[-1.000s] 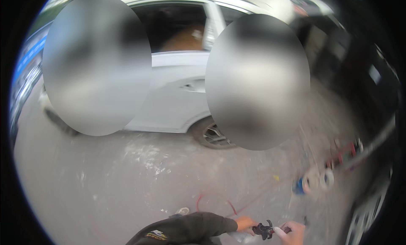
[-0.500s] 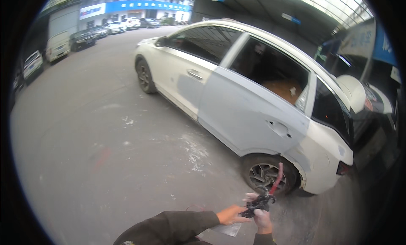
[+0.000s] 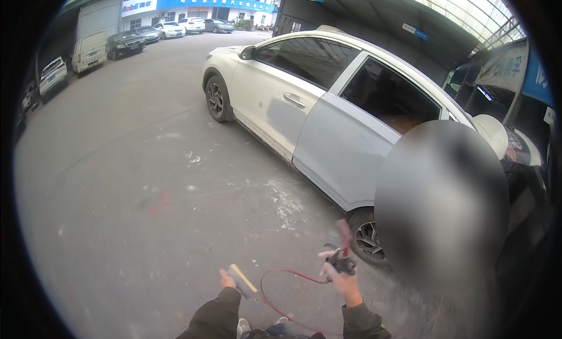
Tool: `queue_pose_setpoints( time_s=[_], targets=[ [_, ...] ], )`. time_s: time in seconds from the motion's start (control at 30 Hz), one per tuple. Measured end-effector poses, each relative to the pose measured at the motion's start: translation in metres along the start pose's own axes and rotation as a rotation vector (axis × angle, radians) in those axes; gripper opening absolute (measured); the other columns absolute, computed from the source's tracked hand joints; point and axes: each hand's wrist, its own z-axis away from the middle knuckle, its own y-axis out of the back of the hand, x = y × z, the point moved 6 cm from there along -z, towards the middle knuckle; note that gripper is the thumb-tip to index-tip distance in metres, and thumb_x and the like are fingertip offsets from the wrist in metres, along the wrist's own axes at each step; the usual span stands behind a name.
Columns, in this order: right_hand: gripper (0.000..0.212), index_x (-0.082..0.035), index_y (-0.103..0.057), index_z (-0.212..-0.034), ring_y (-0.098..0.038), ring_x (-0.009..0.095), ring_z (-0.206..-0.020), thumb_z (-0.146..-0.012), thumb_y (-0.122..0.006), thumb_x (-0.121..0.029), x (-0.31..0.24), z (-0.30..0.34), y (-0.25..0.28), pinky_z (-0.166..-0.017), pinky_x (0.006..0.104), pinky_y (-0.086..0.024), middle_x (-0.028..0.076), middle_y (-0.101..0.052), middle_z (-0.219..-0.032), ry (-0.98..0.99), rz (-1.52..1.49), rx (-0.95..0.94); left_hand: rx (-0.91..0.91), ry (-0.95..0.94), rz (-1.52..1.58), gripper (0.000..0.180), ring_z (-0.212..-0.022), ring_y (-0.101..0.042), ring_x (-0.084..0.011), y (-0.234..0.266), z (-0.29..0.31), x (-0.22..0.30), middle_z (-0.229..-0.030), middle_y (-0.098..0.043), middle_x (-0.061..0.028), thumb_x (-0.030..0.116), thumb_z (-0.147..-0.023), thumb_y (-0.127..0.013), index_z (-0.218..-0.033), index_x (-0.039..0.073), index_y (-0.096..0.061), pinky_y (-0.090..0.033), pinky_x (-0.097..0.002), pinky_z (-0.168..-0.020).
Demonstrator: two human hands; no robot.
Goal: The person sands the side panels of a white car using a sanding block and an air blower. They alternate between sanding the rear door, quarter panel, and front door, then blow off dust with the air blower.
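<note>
My left hand (image 3: pixel 226 278) is closed on a sanding block (image 3: pixel 243 281), a flat grey piece with a yellow layer along its edge, held out over the ground. My right hand (image 3: pixel 348 285) grips a black air gun (image 3: pixel 341 262) near the car's rear wheel. A short red tube (image 3: pixel 344 236) sticks up from the gun, smeared by motion. From the gun a thin red hose (image 3: pixel 275 271) loops left and down past my legs. Beyond both hands stands a white car (image 3: pixel 257 75) with a matte grey rear door (image 3: pixel 345 146).
A large blurred oval (image 3: pixel 442 210) hides the car's rear quarter. Its rear wheel (image 3: pixel 367 239) shows partly. The concrete ground (image 3: pixel 146 239) carries white and red marks. Several parked vehicles (image 3: pixel 129 43) line the far left, before a blue-and-white building (image 3: pixel 205 2). My shoes (image 3: pixel 243 326) show at the bottom.
My hands, together at the air gun before, are now apart. The left has moved left with the sanding block; the right keeps the air gun, now further left and higher. The view has shifted.
</note>
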Motion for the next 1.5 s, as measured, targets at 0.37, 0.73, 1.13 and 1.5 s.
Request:
queue_pose_setpoints(
  time_s=[0.37, 0.73, 1.13, 1.5],
  targets=[
    [0.034, -0.007, -0.054, -0.124, -0.052, 0.007, -0.072, -0.097, -0.063, -0.025, 0.018, 0.050, -0.102, -0.066, 0.0236, -0.045, -0.002, -0.058, -0.094, -0.192, -0.140, -0.669, 0.016, -0.171, 0.391, 0.086, -0.113, -0.060, -0.0321, 0.035, -0.020, 0.053, -0.124, -0.061, -0.0177, 0.071, -0.096, -0.037, -0.128, -0.007, -0.054, -0.046, -0.0462, -0.101],
    [0.038, -0.011, -0.060, -0.123, -0.051, 0.008, -0.063, -0.098, -0.061, -0.039, 0.053, 0.049, -0.104, -0.062, 0.0265, -0.041, -0.001, -0.055, -0.074, -0.310, -0.092, -0.522, -0.297, -0.546, -0.047, 0.049, -0.076, -0.052, -0.0130, -0.102, 0.167, 0.061, -0.082, -0.055, -0.0033, 0.048, -0.105, -0.043, -0.091, 0.002, -0.054, -0.045, -0.0332, -0.069],
    [0.040, -0.009, -0.060, -0.111, -0.057, 0.019, -0.061, -0.094, -0.064, -0.044, 0.113, 0.035, -0.041, -0.059, 0.0353, -0.044, 0.007, -0.062, -0.075, -0.137, 0.147, -0.208, -0.656, -0.347, -0.009, 0.038, -0.103, -0.065, -0.0252, -0.089, 0.194, 0.078, -0.116, -0.066, -0.0129, 0.004, -0.091, -0.068, -0.125, -0.006, -0.055, -0.052, -0.0420, -0.091],
    [0.058, -0.006, -0.057, -0.092, -0.061, 0.035, -0.071, -0.095, -0.051, -0.064, 0.105, 0.077, -0.062, -0.065, 0.0466, -0.043, 0.014, -0.059, -0.069, -0.102, 0.513, -0.546, -0.298, -0.552, 0.401, 0.045, -0.112, -0.060, -0.0287, -0.024, 0.046, 0.203, -0.127, -0.060, -0.0121, 0.021, -0.097, -0.064, -0.137, 0.004, -0.050, -0.051, -0.0442, -0.093]
  ],
)
